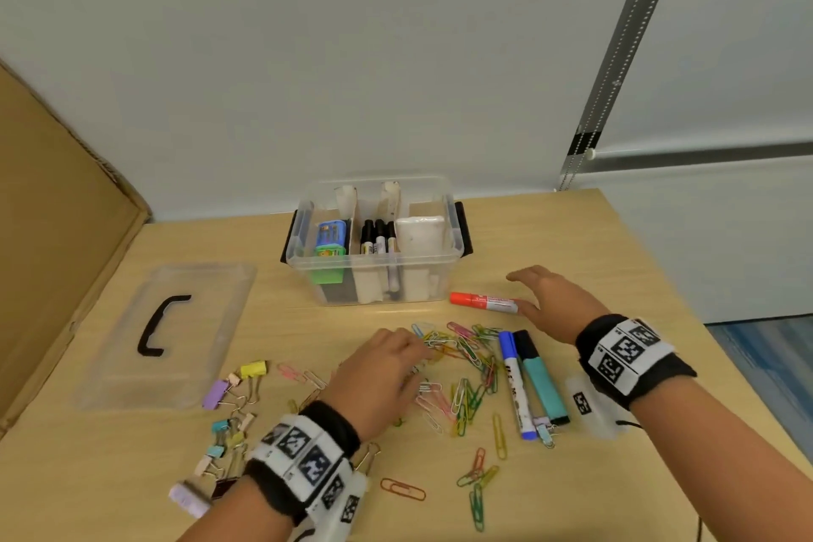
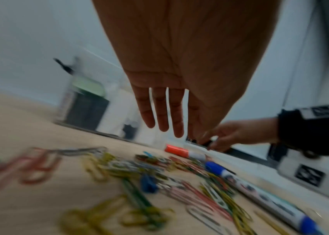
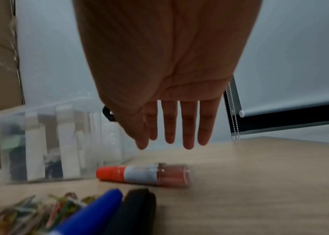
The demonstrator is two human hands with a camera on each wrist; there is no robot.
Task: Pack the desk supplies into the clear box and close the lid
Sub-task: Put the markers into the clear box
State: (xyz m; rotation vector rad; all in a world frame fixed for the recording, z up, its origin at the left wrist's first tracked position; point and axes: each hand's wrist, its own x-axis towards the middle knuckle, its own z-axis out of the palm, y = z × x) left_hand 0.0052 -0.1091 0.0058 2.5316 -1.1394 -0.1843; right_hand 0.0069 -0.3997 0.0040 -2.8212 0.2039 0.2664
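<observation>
The right hand (image 1: 547,304), fingers straight and holding nothing, hovers over the red marker's (image 1: 484,302) tail end, its length lying crosswise beside the box (image 1: 374,251), nearer than the left hand (image 1: 378,374), likewise empty.

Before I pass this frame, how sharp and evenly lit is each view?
Head view: evenly lit and sharp, the clear box and paper clips crisp, with wide-angle bending at the edges. Left wrist view: heavy motion smear over the paper clips; left hand dim. Right wrist view: right hand shaded, red marker and box softly blurred.
</observation>
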